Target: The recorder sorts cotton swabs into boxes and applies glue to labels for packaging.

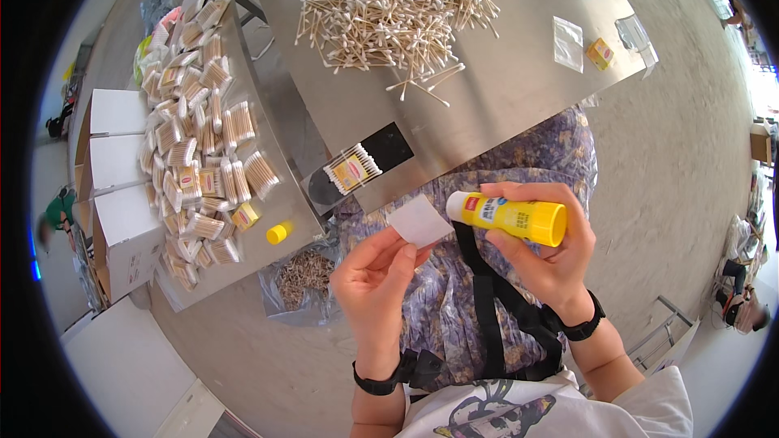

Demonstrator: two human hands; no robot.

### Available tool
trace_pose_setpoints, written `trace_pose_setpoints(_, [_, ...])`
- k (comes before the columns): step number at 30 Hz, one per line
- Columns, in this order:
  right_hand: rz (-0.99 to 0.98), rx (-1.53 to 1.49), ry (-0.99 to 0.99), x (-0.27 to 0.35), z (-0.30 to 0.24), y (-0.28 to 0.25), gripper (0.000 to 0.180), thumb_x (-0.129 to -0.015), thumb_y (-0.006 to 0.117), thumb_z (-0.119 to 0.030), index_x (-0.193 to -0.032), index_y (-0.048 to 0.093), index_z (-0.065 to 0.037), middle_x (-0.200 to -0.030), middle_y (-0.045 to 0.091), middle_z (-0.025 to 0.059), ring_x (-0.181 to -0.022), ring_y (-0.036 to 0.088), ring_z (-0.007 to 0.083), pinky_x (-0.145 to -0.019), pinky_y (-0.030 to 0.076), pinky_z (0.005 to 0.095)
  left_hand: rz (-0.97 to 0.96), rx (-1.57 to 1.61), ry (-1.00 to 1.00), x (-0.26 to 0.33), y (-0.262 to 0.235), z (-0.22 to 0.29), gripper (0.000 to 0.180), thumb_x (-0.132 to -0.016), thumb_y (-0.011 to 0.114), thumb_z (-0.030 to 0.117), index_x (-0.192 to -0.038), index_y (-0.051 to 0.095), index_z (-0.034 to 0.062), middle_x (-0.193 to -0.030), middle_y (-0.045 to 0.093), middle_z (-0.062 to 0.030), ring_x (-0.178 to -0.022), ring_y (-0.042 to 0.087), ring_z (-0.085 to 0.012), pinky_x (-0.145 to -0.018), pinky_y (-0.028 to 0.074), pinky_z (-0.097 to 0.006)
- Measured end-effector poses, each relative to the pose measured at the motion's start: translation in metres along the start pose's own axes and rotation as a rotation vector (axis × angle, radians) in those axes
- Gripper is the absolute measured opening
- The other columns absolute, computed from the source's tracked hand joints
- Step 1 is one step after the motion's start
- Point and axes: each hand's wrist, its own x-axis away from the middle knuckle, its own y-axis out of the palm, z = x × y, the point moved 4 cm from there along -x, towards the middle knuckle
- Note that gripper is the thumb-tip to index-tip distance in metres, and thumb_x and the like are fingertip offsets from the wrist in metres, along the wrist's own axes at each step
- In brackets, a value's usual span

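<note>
My left hand (375, 277) pinches a small white paper label (419, 222) by its lower edge, blank side up. A yellow glue stick (519, 219) lies in my right hand (545, 255), fingers wrapped round it, its white open end pointing left close to the label's right edge. Just beyond, at the table corner, a bundle of cotton swabs (352, 169) with a yellow label rests on a black plate (388, 146). The glue stick's yellow cap (278, 234) stands on the side table to the left.
A big heap of loose cotton swabs (406, 8) covers the far part of the metal table (503, 105). Many packed swab bundles (195, 138) pile up on the left table beside white cartons (122, 162). A clear bag (568, 43) and small yellow box (600, 53) lie far right.
</note>
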Motion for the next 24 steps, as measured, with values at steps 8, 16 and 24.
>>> trace_pose_setpoints(8, [0.047,0.019,-0.177,0.007,-0.025,-0.001,0.043,-0.069,0.078,0.002,-0.105,0.054,0.001,-0.106,0.066,0.0218,-0.077,0.065,0.0204,-0.069,0.052,0.0281,0.076,-0.128,0.025,-0.001,0.004,0.001,0.027,-0.086,0.061,-0.005,-0.112,0.059,-0.0106,-0.104,0.066,-0.0161,-0.093,0.067,-0.0211,-0.082,0.054,-0.028])
trace_pose_setpoints(16, [-0.095,0.19,-0.31,0.005,-0.031,0.017,0.046,-0.068,0.08,-0.002,-0.106,0.054,0.0,-0.104,0.067,0.0199,-0.067,0.063,0.0197,-0.06,0.05,0.0252,-0.037,-0.249,0.085,0.004,0.013,0.001,0.031,-0.085,0.062,-0.007,-0.115,0.058,-0.0085,-0.107,0.066,-0.015,-0.099,0.064,-0.0175,-0.085,0.052,-0.026])
trace_pose_setpoints(24, [-0.113,0.186,-0.318,0.005,-0.029,0.02,0.047,-0.068,0.08,-0.001,-0.108,0.056,0.001,-0.108,0.066,0.0179,-0.067,0.062,0.0212,-0.058,0.05,0.0264,-0.069,-0.195,0.123,0.007,0.012,0.003,0.035,-0.086,0.053,-0.01,-0.121,0.054,-0.009,-0.11,0.064,-0.0187,-0.105,0.062,-0.0212,-0.092,0.05,-0.029])
